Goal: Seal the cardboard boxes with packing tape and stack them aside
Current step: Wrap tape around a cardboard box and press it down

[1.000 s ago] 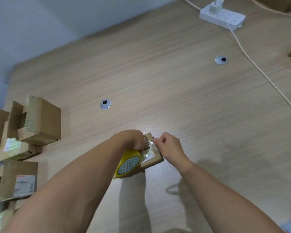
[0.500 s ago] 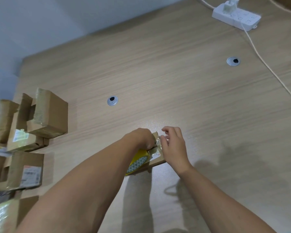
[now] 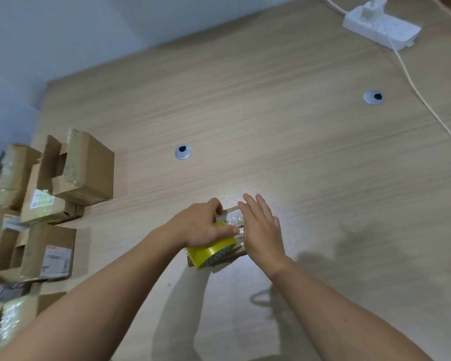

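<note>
A small cardboard box (image 3: 229, 214) lies on the wooden table (image 3: 271, 152) in front of me, mostly hidden under my hands. My left hand (image 3: 203, 225) grips a yellow roll of packing tape (image 3: 210, 252) on top of the box. A strip of clear tape (image 3: 233, 220) runs across the box's top between my hands. My right hand (image 3: 261, 227) lies flat with straight fingers on the box's right side, pressing on the tape there.
Several cardboard boxes (image 3: 86, 168) are stacked and spread at the table's left edge, some with labels (image 3: 56, 259). Two round cable grommets (image 3: 182, 151) (image 3: 373, 96) sit in the tabletop. A white power strip (image 3: 380, 29) with its cord (image 3: 427, 100) lies at the far right.
My right hand went from pinching the tape end to lying flat with straight fingers on the box. The tape roll has turned more on edge. The view shifted right.
</note>
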Available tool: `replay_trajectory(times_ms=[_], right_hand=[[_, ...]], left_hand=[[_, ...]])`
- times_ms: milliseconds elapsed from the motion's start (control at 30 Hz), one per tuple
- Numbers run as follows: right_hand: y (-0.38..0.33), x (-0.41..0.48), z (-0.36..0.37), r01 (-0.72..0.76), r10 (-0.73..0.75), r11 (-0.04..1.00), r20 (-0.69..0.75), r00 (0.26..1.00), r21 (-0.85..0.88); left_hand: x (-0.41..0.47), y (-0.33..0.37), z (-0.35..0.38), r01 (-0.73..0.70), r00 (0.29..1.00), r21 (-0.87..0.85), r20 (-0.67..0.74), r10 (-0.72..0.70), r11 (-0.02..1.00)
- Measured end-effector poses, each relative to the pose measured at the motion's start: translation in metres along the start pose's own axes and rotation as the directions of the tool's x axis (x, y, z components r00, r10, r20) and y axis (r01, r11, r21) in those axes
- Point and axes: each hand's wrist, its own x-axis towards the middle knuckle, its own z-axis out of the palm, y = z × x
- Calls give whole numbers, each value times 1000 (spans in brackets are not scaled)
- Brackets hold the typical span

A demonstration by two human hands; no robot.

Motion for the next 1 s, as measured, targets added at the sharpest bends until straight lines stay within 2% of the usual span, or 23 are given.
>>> replay_trajectory(times_ms=[133, 233, 367, 433, 533, 633, 833, 1000], right_hand=[[-18, 10, -8, -67, 67, 998, -8, 998, -5], [-16, 6, -4, -53, 52, 998, -42, 998, -36], [-13, 4, -5, -40, 40, 999, -81, 996, 4], [-14, 6, -5, -47, 46, 999, -61, 997, -4], [-14, 9, -6, -70, 70, 997, -22, 997, -11], [-15, 10, -6, -86, 86, 996, -15, 996, -6], [-17, 10, -8, -112, 112, 993, 18, 994, -28], [-18, 12, -9, -125, 126, 992, 34, 991, -30]], left_hand=[[-29, -20, 14, -53, 998, -226, -43, 44, 973], [-38, -40, 21, -75, 997, -472, -7, 81, 878], [-37, -56, 22, -119, 993, -553, -73, 94, 825], [-34, -54, 14, -127, 991, -497, -103, 87, 858], [-30, -53, 0, -116, 990, -292, -116, 86, 949], [-26, -58, -10, -99, 992, -141, -97, 85, 985], [-20, -68, -10, -15, 999, 62, -47, 18, 998], [-19, -76, -8, 78, 997, 240, -32, -72, 968]])
